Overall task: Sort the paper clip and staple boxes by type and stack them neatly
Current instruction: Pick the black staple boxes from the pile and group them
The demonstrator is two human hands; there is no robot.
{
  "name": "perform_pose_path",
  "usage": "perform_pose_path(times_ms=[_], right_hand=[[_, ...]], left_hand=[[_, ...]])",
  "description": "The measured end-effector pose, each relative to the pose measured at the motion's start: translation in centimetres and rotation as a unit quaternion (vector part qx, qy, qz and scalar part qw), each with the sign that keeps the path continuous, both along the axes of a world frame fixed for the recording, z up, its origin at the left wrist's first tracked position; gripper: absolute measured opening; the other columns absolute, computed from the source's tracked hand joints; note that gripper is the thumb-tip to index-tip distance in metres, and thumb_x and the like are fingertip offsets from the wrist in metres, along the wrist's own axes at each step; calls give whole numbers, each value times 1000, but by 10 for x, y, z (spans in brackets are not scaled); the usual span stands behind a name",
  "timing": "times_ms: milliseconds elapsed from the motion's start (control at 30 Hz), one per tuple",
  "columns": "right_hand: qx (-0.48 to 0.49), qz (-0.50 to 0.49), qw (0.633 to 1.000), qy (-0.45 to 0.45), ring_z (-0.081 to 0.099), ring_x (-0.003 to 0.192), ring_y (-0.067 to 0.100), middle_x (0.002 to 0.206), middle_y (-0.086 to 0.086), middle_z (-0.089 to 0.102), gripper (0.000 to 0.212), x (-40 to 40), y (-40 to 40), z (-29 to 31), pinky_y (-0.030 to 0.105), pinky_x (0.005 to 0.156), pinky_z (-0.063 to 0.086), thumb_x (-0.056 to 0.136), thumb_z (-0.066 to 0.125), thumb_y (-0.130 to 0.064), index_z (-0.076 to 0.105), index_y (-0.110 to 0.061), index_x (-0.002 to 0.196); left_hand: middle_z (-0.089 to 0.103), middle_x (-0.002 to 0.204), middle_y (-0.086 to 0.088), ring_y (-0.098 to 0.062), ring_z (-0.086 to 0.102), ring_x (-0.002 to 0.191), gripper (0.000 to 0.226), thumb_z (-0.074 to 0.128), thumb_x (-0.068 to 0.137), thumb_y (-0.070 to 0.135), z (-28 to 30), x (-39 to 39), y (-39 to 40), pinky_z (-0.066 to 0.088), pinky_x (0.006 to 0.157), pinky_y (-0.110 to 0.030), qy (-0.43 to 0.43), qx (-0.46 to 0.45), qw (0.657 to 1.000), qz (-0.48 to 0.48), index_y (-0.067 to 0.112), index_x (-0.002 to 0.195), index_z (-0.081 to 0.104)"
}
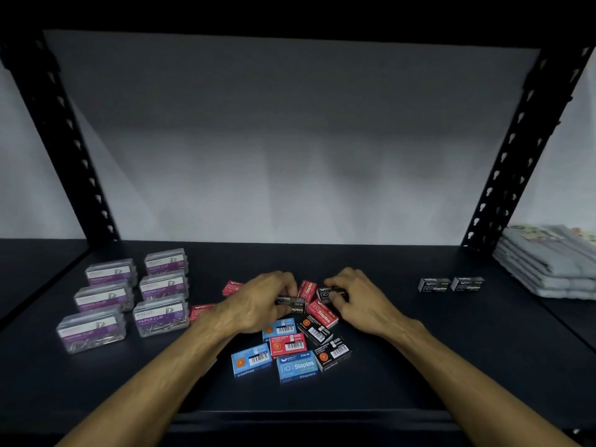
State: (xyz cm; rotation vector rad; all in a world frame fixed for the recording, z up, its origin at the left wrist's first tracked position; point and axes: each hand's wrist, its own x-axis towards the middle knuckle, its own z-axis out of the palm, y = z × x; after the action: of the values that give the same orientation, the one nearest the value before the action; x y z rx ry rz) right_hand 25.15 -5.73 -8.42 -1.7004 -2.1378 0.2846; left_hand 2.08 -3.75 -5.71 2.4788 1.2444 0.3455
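Head view, looking down onto a dark shelf (pixel 403 333) in a black slotted rack.

Done so far, by the layout: six clear paper clip boxes (pixel 129 298) with purple labels sit at the left in two rows of three, side by side, well apart from everything else. They look grouped by type; whether any are stacked I cannot tell. At the right, two black staple boxes (pixel 451 284) stand just beside each other, also set apart, the start of a black group.

Left to do: a mixed heap of staple boxes (pixel 300 340) in the middle, red, blue and black lying at odd angles, some touching or overlapping. A red box (pixel 200 311) and another red one (pixel 233 287) lie at the heap's left edge, partly hidden by the left forearm.

Hands: left hand (pixel 258 301) has its fingers curled round a black staple box (pixel 292 305) at the top of the heap. Right hand (pixel 358 300) pinches a second black box (pixel 329 293) just beside it. Both boxes appear to be at or near heap level.

Judgement: roughly midway. Paper clips sorted; black staples being pulled out; red and blue not yet separated, and no neat staple stacks visible.

Folded grey cloths (pixel 548 262) lie stacked at far right, not part of the job.
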Motion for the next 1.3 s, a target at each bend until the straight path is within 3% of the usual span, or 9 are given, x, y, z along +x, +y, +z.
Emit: perform_pose_path(times_ms=[200, 467, 633, 700, 767, 867, 967, 1167, 1300], right_hand=[[-15, -7, 999, -38, 40, 124, 14, 134, -3, 47, 44, 5, -1, 2, 30, 102, 38, 100, 46, -43, 53, -21, 138], [14, 9, 999, 42, 50, 94, 8, 100, -12, 55, 15, 6, -8, 2, 26, 79, 43, 94, 63, -27, 50, -30, 102], [-20, 12, 998, 63, 52, 103, 4, 116, -11, 56, 34, 8, -9, 3, 25, 90, 46, 92, 64, -16, 54, -26, 123], [-31, 14, 997, 73, 51, 96, -1, 118, -12, 55, 38, 8, -9, 5, 19, 85, 43, 92, 63, -16, 54, -25, 128], [-31, 18, 996, 80, 53, 89, -2, 116, -11, 56, 32, 8, -9, 6, 15, 79, 42, 94, 62, -17, 57, -25, 124], [-26, 18, 996, 83, 58, 97, 3, 113, -7, 60, 20, 7, -8, 7, 23, 85, 48, 99, 56, -20, 63, -24, 117], [-26, 16, 996, 84, 58, 106, 8, 118, -5, 61, 24, 8, -9, 8, 26, 92, 48, 101, 50, -18, 64, -21, 121], [-28, 17, 996, 81, 57, 107, 8, 119, -5, 61, 25, 14, -11, 12, 21, 90, 45, 102, 49, -17, 64, -19, 122], [-13, 11, 997, 75, 57, 106, 7, 117, -6, 61, 26, 24, -14, 17, 22, 93, 45, 101, 49, -14, 65, -18, 121]], left_hand=[[63, 123, 7, -8, 60, 109, 34, 61, 95, 19, -5, 1, 8, 51, 89, -23, -28, -5, 1000, 1, 26, 128, 57], [68, 124, 5, -6, 62, 113, 30, 54, 99, 14, -3, -1, 10, 52, 96, -26, -43, -18, 999, -12, 21, 126, 64], [65, 126, 7, -1, 57, 109, 32, 54, 99, 15, 4, -1, 7, 48, 93, -20, -9, -25, 999, -29, 22, 129, 62], [63, 125, 8, 2, 53, 102, 34, 57, 97, 17, 6, 0, 6, 42, 86, -15, 7, -19, 999, -34, 21, 130, 61], [64, 125, 7, 3, 52, 100, 34, 59, 96, 17, 5, 0, 7, 40, 82, -12, 5, -16, 999, -34, 21, 130, 61], [65, 124, 6, 1, 56, 101, 31, 56, 98, 16, 4, -1, 7, 44, 82, -13, -9, -34, 999, -22, 22, 128, 62], [68, 121, 7, -3, 61, 107, 29, 53, 99, 15, 6, -2, 6, 50, 86, -19, -30, -58, 998, -4, 24, 124, 65], [67, 123, 4, -7, 61, 111, 31, 53, 100, 13, 16, 4, 6, 46, 80, -10, -62, -45, 997, 13, 18, 128, 63], [67, 123, 4, -7, 61, 109, 31, 54, 99, 14, 18, 15, 5, 49, 90, -18, -79, -16, 996, 24, 17, 129, 62]])
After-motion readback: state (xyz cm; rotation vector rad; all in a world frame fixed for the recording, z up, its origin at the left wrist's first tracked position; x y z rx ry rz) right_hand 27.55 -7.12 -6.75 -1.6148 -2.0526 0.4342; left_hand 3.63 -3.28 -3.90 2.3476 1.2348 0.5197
